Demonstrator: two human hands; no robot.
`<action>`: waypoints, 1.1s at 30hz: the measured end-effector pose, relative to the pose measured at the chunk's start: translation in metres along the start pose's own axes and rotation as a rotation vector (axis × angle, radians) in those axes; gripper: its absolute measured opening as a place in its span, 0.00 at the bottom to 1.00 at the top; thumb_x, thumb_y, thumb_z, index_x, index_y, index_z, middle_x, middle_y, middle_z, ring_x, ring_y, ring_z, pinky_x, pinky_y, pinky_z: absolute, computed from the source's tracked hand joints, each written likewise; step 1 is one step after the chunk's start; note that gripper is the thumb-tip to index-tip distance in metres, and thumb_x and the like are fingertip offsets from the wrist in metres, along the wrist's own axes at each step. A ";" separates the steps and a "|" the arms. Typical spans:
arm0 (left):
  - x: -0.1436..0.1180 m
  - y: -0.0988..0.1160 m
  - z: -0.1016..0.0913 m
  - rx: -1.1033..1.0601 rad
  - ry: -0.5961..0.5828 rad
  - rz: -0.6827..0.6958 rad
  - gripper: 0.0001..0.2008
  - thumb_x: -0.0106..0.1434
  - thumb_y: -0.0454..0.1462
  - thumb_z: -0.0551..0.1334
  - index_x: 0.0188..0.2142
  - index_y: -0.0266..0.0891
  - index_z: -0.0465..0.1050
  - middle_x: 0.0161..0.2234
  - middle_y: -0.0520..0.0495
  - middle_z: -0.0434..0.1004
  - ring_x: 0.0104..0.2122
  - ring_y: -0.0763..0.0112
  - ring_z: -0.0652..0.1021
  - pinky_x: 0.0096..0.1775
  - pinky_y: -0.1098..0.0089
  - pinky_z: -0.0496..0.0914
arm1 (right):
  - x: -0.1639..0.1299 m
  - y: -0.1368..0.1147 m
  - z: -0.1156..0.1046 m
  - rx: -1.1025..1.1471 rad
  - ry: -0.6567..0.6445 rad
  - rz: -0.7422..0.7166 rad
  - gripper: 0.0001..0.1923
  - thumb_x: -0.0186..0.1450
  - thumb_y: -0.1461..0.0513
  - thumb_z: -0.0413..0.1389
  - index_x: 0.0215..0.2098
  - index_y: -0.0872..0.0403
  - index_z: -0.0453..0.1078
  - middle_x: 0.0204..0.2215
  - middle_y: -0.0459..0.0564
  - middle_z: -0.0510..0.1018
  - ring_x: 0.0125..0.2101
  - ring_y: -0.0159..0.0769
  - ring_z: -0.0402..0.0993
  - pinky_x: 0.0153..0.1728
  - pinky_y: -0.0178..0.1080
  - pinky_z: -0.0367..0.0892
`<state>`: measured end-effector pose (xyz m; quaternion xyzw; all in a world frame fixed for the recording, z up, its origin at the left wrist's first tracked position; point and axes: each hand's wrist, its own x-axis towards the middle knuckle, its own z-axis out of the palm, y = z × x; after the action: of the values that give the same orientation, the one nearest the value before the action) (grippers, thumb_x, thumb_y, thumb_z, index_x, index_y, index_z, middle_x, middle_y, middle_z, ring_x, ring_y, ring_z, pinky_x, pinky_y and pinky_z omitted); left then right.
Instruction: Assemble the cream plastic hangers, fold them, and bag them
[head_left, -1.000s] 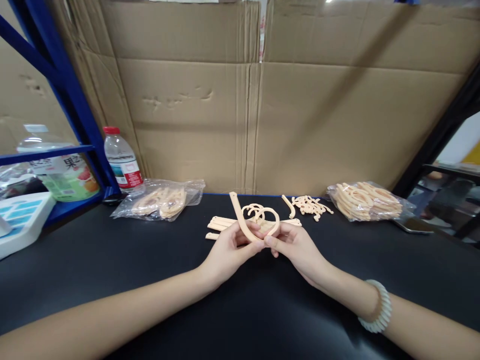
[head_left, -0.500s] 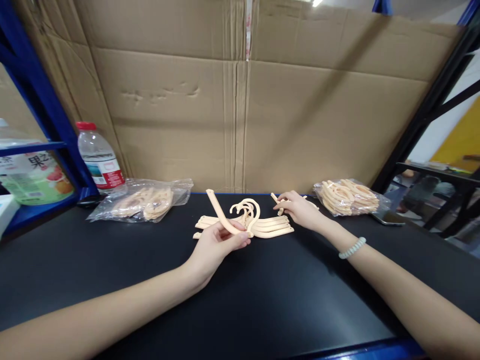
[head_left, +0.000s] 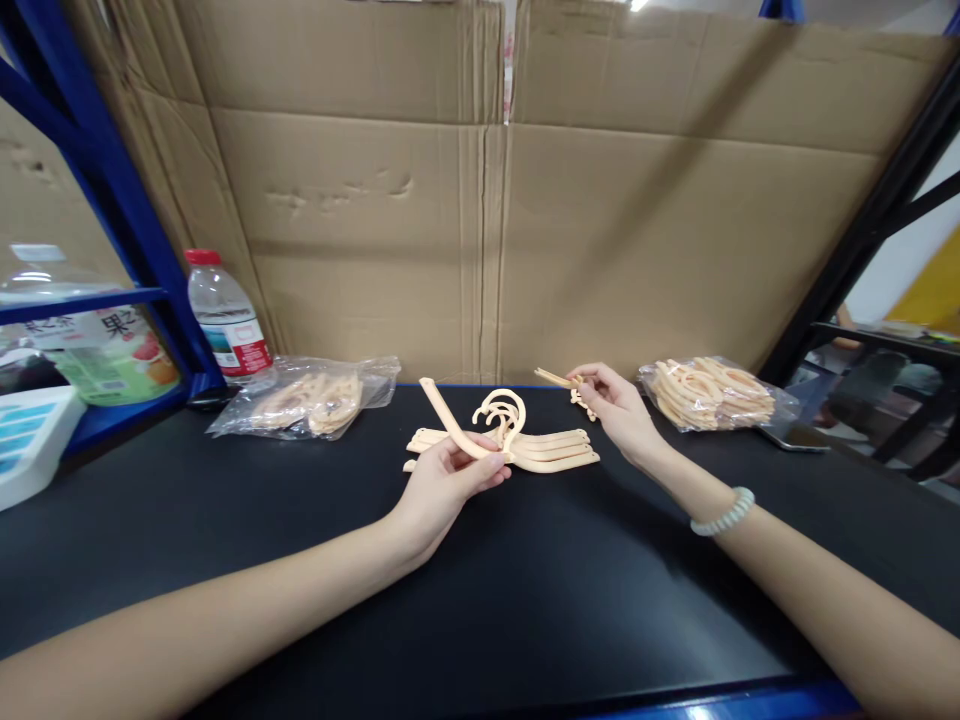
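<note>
My left hand (head_left: 457, 475) is closed around one end of a curved beige hanger arm (head_left: 444, 412), which slants up to the left. Just behind it on the black table lies a stack of beige clothes hangers (head_left: 551, 450). Their hooks (head_left: 504, 408) curl up in the middle, and my fingers hide part of the stack. Farther right, my right hand (head_left: 611, 400) pinches a slim beige hanger piece (head_left: 555, 378) that points left, above the table. Small beige hanger parts (head_left: 582, 402) show below its fingers, partly covered.
Clear bags of beige hanger parts lie at the left (head_left: 307, 400) and right (head_left: 705, 393). A red-capped water bottle (head_left: 225, 320) stands back left, near a blue rack (head_left: 154, 240). Cardboard (head_left: 360, 250) walls the rear. A phone-like flat object (head_left: 796, 438) lies far right.
My right hand has lifted a slim hanger piece off the table beyond the stack. My left hand keeps its hold on the hanger arm. The view has shifted slightly left.
</note>
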<state>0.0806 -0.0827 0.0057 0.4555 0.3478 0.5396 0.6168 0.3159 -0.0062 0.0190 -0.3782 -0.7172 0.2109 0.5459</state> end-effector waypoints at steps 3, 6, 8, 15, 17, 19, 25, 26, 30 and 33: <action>0.001 -0.001 -0.001 -0.003 -0.010 0.007 0.13 0.49 0.35 0.73 0.33 0.34 0.74 0.31 0.50 0.78 0.31 0.75 0.79 0.39 0.74 0.74 | -0.017 -0.029 0.014 0.366 -0.044 0.143 0.08 0.66 0.54 0.53 0.40 0.49 0.66 0.18 0.39 0.62 0.22 0.32 0.61 0.27 0.37 0.58; 0.001 -0.001 -0.001 -0.008 -0.008 0.014 0.14 0.49 0.35 0.73 0.33 0.34 0.74 0.31 0.50 0.78 0.31 0.75 0.79 0.38 0.75 0.73 | -0.032 -0.052 0.027 0.576 -0.086 0.240 0.09 0.65 0.54 0.55 0.41 0.49 0.65 0.18 0.39 0.67 0.22 0.32 0.65 0.29 0.37 0.60; 0.001 -0.001 -0.001 -0.007 -0.007 0.019 0.14 0.49 0.35 0.73 0.34 0.34 0.74 0.31 0.49 0.78 0.32 0.74 0.78 0.38 0.74 0.73 | -0.039 -0.061 0.032 0.648 -0.099 0.273 0.10 0.65 0.54 0.56 0.41 0.49 0.65 0.21 0.42 0.73 0.25 0.32 0.68 0.31 0.37 0.62; 0.000 0.000 -0.001 -0.003 -0.018 0.021 0.14 0.49 0.35 0.73 0.34 0.34 0.73 0.31 0.49 0.78 0.32 0.74 0.78 0.38 0.73 0.72 | -0.044 -0.064 0.035 0.832 -0.080 0.394 0.09 0.63 0.55 0.59 0.37 0.51 0.72 0.35 0.49 0.79 0.37 0.35 0.74 0.38 0.38 0.67; 0.000 0.000 -0.001 -0.008 -0.019 0.018 0.14 0.49 0.35 0.73 0.34 0.34 0.73 0.31 0.49 0.78 0.32 0.74 0.78 0.39 0.73 0.72 | -0.045 -0.061 0.037 0.860 -0.030 0.439 0.08 0.61 0.57 0.61 0.35 0.53 0.73 0.35 0.50 0.79 0.33 0.32 0.73 0.37 0.36 0.68; 0.000 0.000 -0.002 -0.016 -0.024 0.028 0.14 0.48 0.34 0.73 0.33 0.34 0.73 0.30 0.50 0.79 0.32 0.74 0.78 0.39 0.73 0.72 | -0.047 -0.058 0.040 0.879 0.043 0.483 0.08 0.59 0.59 0.63 0.35 0.54 0.73 0.33 0.50 0.79 0.30 0.29 0.71 0.36 0.34 0.68; 0.000 -0.001 -0.003 -0.032 -0.045 0.036 0.16 0.48 0.33 0.73 0.34 0.34 0.71 0.31 0.48 0.79 0.35 0.71 0.78 0.43 0.70 0.71 | -0.051 -0.050 0.048 0.968 0.093 0.588 0.14 0.53 0.63 0.67 0.35 0.52 0.69 0.32 0.49 0.80 0.27 0.28 0.70 0.33 0.33 0.68; 0.001 -0.002 -0.003 -0.039 -0.047 0.035 0.16 0.48 0.33 0.73 0.34 0.35 0.70 0.31 0.49 0.79 0.35 0.71 0.78 0.43 0.69 0.71 | -0.051 -0.049 0.048 0.960 0.075 0.596 0.14 0.53 0.63 0.67 0.36 0.52 0.70 0.32 0.49 0.79 0.27 0.29 0.70 0.33 0.33 0.68; 0.001 -0.001 -0.003 -0.062 -0.058 0.040 0.17 0.49 0.32 0.72 0.35 0.36 0.67 0.29 0.50 0.78 0.34 0.72 0.78 0.44 0.68 0.70 | -0.052 -0.049 0.051 0.933 0.014 0.610 0.13 0.53 0.62 0.67 0.35 0.55 0.73 0.33 0.50 0.78 0.28 0.29 0.70 0.35 0.35 0.68; 0.001 -0.001 -0.003 -0.062 -0.071 0.056 0.17 0.49 0.31 0.72 0.35 0.36 0.66 0.30 0.51 0.77 0.34 0.73 0.77 0.43 0.69 0.69 | -0.053 -0.051 0.051 0.929 0.015 0.583 0.11 0.53 0.61 0.67 0.32 0.56 0.74 0.32 0.49 0.77 0.29 0.29 0.69 0.38 0.35 0.68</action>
<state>0.0779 -0.0809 0.0036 0.4644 0.2960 0.5509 0.6272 0.2581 -0.0734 0.0058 -0.2818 -0.4102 0.6453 0.5796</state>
